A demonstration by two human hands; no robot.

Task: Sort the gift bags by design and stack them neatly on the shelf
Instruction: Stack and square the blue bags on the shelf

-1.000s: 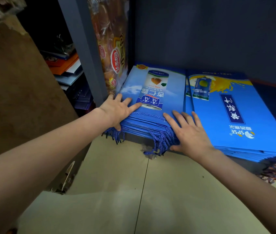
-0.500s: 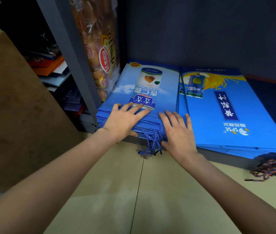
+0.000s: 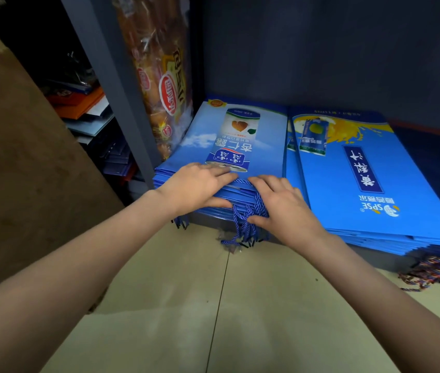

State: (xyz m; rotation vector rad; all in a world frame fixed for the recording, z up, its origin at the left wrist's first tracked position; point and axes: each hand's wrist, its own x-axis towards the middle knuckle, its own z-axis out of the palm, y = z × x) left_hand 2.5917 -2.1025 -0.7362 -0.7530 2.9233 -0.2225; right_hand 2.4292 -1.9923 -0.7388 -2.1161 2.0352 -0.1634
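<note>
Two stacks of flat blue paper gift bags lie side by side on the low dark shelf. The left stack of blue gift bags printed with a drink can and a heart-shaped nut lies with its long axis running from the shelf's front edge toward the back wall; its print is upside down to the viewer, and its blue twisted cord handles hang over the front edge toward the floor. The right stack of blue gift bags printed with a yellow juice splash lies along the same direction, angled slightly to the right, with multicoloured cord handles trailing off its near end. The number of bags in each stack cannot be counted.

The left hand lies flat on the near end of the left stack, fingers straight and the thumb against the front edge. The right hand rests on the stack's near right corner, fingers extended, with the thumb pressed into the hanging blue cords.

Compared with half a second earlier, the two hands have drawn closer together at the stack's near edge, and the right thumb now sits among the cords.

One tall clear packet of baked goods with a red label stands against the grey shelf upright. Beige tile floor lies below.
</note>
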